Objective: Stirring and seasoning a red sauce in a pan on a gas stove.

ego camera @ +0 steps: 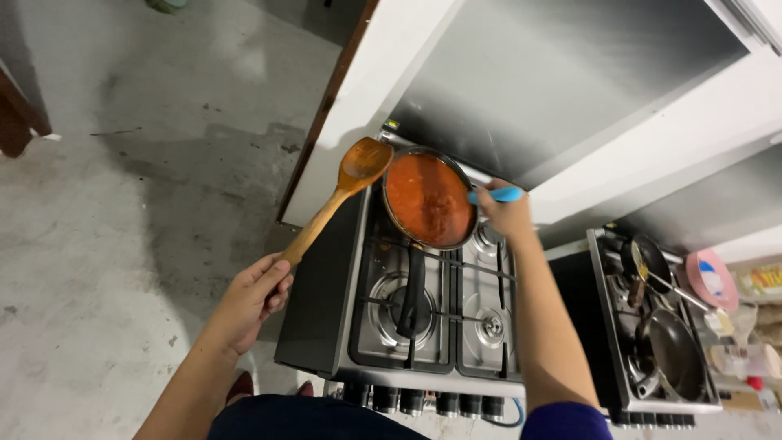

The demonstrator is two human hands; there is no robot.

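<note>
Head view: my left hand (254, 295) is gripping a wooden spoon (338, 195) held left of the saucepan (429, 200), clear of the sauce, while my right hand (507, 213) is clasping a blue utensil (497, 195) at the saucepan's right rim.

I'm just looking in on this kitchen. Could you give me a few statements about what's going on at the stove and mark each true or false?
1. The left hand holds a wooden spoon. True.
2. The spoon's bowl is dipped in the sauce. False: it is held up beside the pan, to its left, out of the sauce.
3. The pan holds an orange-red sauce. True.
4. The right hand holds a blue utensil at the pan's rim. True.
5. The pan's long black handle is gripped by a hand. False: neither hand touches it.
6. The second stove on the right has nothing on it. False: it carries dark pans.
</note>
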